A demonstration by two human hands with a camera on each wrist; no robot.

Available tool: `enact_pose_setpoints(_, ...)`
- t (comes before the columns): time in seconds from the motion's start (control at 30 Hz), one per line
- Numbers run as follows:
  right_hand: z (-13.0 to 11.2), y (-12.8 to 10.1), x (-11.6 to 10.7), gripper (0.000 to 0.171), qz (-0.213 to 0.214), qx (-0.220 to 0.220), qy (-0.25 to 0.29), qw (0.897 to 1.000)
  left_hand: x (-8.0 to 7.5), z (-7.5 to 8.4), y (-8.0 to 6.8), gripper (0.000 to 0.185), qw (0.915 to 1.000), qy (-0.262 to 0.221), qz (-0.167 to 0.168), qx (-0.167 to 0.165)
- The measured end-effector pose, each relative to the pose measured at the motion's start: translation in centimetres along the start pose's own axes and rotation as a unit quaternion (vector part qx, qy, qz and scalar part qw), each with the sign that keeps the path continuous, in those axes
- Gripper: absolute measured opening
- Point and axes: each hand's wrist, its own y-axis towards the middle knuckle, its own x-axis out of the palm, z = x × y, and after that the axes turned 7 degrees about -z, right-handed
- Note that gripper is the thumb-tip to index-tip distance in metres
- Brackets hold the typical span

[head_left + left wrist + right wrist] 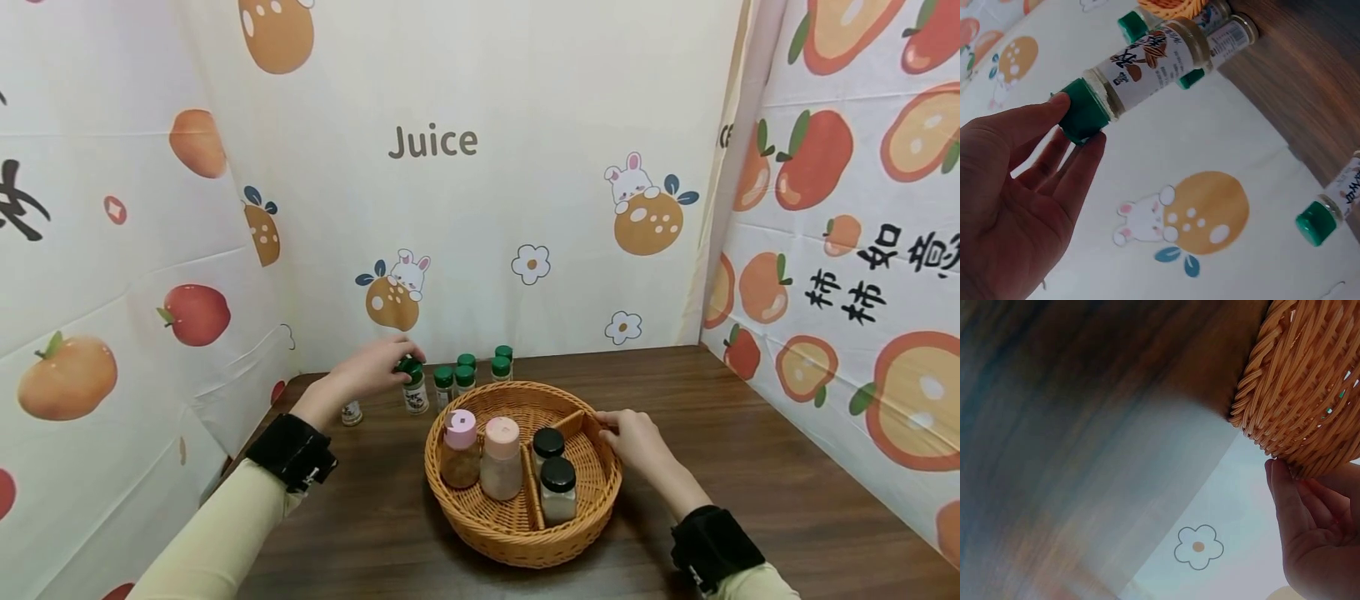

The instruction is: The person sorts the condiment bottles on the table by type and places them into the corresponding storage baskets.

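Note:
My left hand [372,367] pinches the green cap of a seasoning bottle [1147,65] between thumb and fingers, at the back left of the table. The bottle is upright in the head view; I cannot tell whether its base touches the table. My right hand [636,442] holds the right rim of a round wicker basket [517,552], with fingers at the rim in the right wrist view. The basket's left compartment holds a pink-capped jar [461,454] and a peach-capped jar [501,462]. Two black-capped jars [558,493] stand right of the divider [532,492].
Several green-capped bottles [465,379] stand behind the basket. Another bottle [352,413] stands left of the held one, its cap hidden by my hand in the head view. Printed cloth [495,208] walls the brown wooden table [352,517] at the back and sides.

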Motion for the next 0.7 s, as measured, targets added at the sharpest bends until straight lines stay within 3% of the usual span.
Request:
enact_pose_setpoints(0.37, 0.1, 0.1, 0.1, 0.032, 0.002, -0.002, -0.003, 1.0, 0.8, 2.2, 1.8, 0.029, 0.9959, 0.016, 0.03, 0.084)
enact_pose_setpoints(0.7, 0.0, 0.0, 0.1, 0.032, 0.002, 0.002, -0.003, 1.0, 1.8, 3.1, 3.1, 0.031, 0.9933, 0.034, 0.005, 0.111)
